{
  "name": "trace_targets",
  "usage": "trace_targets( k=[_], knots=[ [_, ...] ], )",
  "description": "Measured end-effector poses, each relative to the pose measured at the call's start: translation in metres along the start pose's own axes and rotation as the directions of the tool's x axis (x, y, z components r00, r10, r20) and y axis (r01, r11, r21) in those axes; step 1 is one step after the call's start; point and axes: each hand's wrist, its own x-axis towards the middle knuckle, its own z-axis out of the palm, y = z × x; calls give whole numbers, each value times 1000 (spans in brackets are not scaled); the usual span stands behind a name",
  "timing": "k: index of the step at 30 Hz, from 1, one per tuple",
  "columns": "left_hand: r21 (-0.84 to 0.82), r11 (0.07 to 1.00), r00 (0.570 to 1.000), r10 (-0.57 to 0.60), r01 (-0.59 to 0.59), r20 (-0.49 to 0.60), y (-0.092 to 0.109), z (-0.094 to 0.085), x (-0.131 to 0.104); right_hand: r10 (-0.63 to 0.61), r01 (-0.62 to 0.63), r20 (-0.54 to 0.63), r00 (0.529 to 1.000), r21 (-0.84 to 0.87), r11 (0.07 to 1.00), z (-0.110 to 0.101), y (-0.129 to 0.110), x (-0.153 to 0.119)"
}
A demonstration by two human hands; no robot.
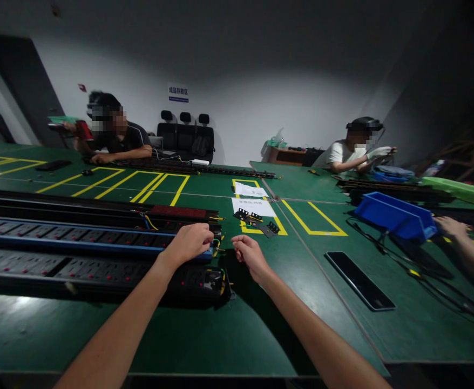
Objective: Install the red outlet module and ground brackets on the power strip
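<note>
My left hand [192, 241] lies over the right end of a long blue-edged power strip [111, 244], its fingers curled; what they hold, if anything, is hidden. Just past that end, my right hand [250, 255] is closed in a pinch, and anything in it is too small to make out. Thin yellow and green wires [217, 246] stick out between the two hands. Nearer to me lies a black power strip [127, 273] with its end open and wires showing. Black strip housings [99, 207] lie behind the blue one.
Black brackets [257, 220] and paper sheets [253, 207] lie ahead. To the right are a phone [360, 281], black cables [415, 275] and a blue bin [397, 216], with another person's hand [451, 228] beside it. Two people [129, 141] [348, 151] sit across the green table [302, 292].
</note>
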Motion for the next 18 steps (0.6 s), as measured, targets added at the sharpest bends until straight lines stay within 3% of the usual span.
trace_targets(
  k=[18],
  knots=[
    [225, 971, 996, 85, -84, 9, 9, -1, -2, 12, -12, -15, 1000, -8, 1000, -1, 1, 0]
  ],
)
